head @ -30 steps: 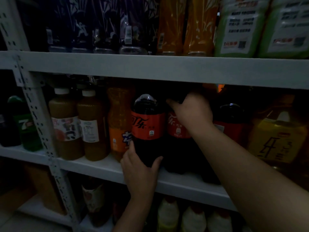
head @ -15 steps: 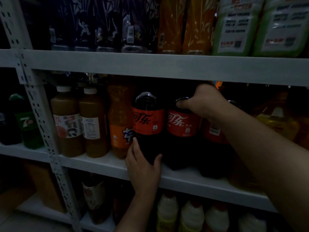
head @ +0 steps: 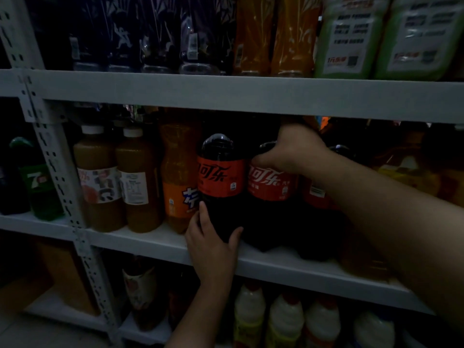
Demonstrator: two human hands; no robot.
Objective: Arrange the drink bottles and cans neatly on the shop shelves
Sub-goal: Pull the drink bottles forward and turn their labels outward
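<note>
Two large dark cola bottles with red labels stand side by side on the middle shelf (head: 155,243). My left hand (head: 213,239) grips the base of the left cola bottle (head: 221,177), thumb on its right side. My right hand (head: 291,149) curls over the shoulder and neck of the right cola bottle (head: 272,184), hiding its cap. A third cola bottle (head: 316,194) stands behind my right forearm, mostly hidden.
An orange soda bottle (head: 179,177) and two brown juice bottles (head: 116,179) stand left of the colas; a green 7-Up bottle (head: 37,182) is past the shelf post. Dark, orange and green bottles fill the top shelf (head: 226,94). White bottles (head: 286,320) stand below. A yellow jug (head: 406,169) is at right.
My right hand has slid the right cola bottle rightward, away from the left one, so its label now faces front. My left hand keeps its hold on the left bottle's base.
</note>
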